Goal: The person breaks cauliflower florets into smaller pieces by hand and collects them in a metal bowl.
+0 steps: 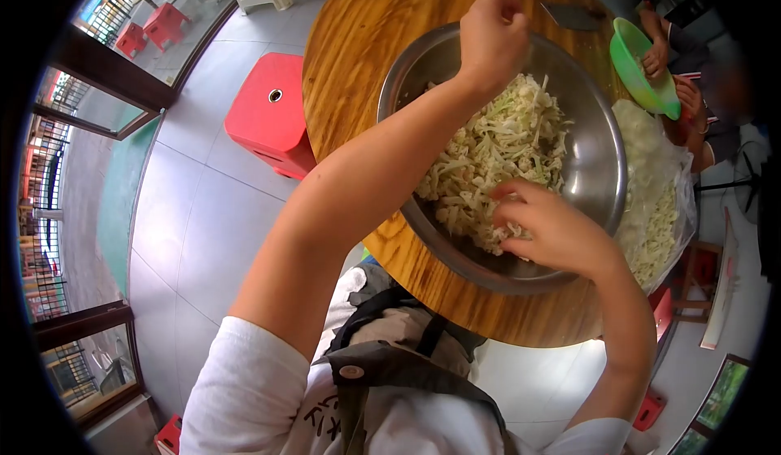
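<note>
A large steel bowl (598, 158) stands on the round wooden table, with a heap of shredded pale green cabbage (521, 121) in it. My left hand (495, 40) is raised over the bowl's far rim, its fingers curled together; whether anything is inside them is hidden. Down at the near right side of the heap, my right hand (549, 231) has its fingers bent into the cabbage, and some shreds show between the fingertips and under the palm.
Right of the bowl, a clear plastic bag (651, 203) of shredded cabbage lies on the wooden table (346, 65). Beyond it, another person's hands are at a green basin (639, 69). A dark flat blade (573, 16) lies at the back. A red stool (264, 113) stands left.
</note>
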Tool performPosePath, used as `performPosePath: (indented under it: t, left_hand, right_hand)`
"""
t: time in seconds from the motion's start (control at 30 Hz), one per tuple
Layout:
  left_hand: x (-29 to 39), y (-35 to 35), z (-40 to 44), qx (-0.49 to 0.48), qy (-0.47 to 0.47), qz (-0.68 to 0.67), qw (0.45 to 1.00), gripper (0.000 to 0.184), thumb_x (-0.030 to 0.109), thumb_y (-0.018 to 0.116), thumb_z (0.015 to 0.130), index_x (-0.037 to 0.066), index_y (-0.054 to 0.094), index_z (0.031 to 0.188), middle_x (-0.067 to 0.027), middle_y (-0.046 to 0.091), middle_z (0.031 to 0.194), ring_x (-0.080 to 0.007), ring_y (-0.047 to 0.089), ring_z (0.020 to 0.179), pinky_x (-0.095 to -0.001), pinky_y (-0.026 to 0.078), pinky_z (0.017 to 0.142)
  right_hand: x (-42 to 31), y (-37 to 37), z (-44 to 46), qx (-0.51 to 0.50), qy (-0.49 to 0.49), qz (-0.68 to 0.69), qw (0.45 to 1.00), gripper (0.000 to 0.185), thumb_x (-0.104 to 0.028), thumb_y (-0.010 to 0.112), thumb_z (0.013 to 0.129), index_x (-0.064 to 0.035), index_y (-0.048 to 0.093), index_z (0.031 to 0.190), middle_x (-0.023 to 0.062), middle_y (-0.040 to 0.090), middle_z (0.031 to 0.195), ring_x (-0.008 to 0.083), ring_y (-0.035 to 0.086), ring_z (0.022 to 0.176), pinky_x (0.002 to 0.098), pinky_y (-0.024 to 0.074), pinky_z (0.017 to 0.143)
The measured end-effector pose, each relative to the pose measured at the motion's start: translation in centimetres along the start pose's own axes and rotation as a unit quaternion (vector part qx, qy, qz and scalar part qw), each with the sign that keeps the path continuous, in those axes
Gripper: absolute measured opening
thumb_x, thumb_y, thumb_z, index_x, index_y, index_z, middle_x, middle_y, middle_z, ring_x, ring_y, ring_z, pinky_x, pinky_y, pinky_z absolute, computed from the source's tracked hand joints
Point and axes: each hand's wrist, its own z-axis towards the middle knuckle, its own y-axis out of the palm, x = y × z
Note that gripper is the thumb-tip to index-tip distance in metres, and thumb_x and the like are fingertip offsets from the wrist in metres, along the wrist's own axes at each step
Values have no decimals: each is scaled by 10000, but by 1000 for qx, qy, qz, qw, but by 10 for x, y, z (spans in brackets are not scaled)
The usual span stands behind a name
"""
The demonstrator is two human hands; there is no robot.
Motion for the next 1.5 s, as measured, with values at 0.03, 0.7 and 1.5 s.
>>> performPosePath:
  t: [0.03, 0.7, 1.5]
  left_hand:
    - [0, 0, 0, 0, 1, 4, 1000, 186, 117, 536, 745, -21, 597, 854, -177, 608, 867, -301, 587, 832, -357, 457, 762]
    - [-3, -1, 0, -24, -18, 18, 999, 193, 116, 531, 737, -22, 607, 849, -165, 625, 823, -293, 601, 795, -354, 466, 740]
    - [0, 2, 0, -41, -23, 21, 999, 201, 121, 535, 746, -19, 614, 866, -163, 632, 835, -277, 608, 802, -339, 470, 746]
  right_hand:
    - [1, -4, -6, -1, 34, 42, 999, 183, -89, 646, 717, -21, 586, 877, 96, 529, 1049, 205, 559, 877, 299, 468, 758]
    - [0, -1, -24, 72, 16, 48, 996, 261, -81, 646, 748, -49, 620, 1006, 101, 561, 979, 269, 555, 877, 348, 455, 764]
    - [25, -19, -50, 179, 90, -31, 979, 246, -54, 592, 771, -10, 587, 1013, 126, 590, 957, 300, 563, 875, 346, 459, 763]
